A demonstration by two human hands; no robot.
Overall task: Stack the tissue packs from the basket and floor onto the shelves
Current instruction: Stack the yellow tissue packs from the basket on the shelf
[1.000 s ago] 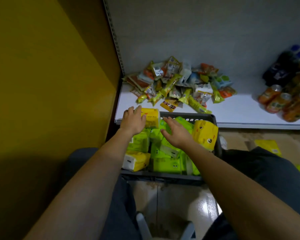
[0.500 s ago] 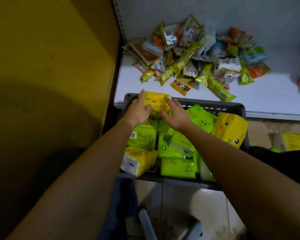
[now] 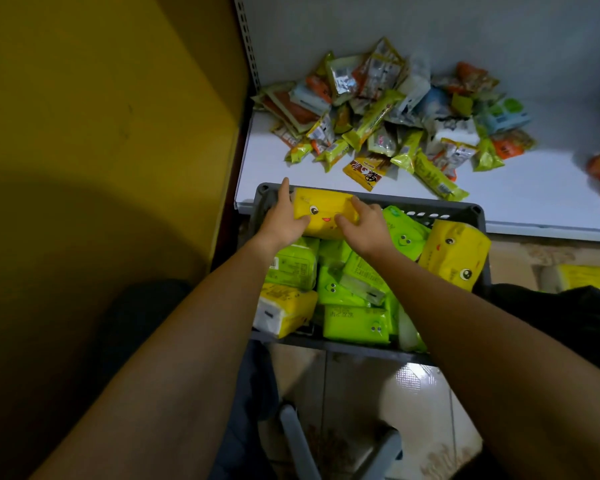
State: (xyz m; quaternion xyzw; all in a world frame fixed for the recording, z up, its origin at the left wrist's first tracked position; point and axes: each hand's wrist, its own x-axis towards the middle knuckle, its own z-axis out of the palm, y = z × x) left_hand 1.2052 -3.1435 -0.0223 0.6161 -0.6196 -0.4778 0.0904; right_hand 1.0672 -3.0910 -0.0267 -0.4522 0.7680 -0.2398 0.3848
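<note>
Over the far left corner of the grey basket point(image 3: 440, 210), just below the white shelf point(image 3: 267, 174), the left hand point(image 3: 284, 221) grips one end of a yellow tissue pack point(image 3: 323, 216) and the right hand point(image 3: 366, 227) grips the other, with green packs point(image 3: 355, 327) beneath and a second yellow pack point(image 3: 454, 254) leaning at the right wall.

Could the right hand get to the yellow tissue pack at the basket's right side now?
Probably yes, once freed: the right hand is busy holding the far yellow pack, but the right-side yellow pack lies on top, uncovered.
</note>
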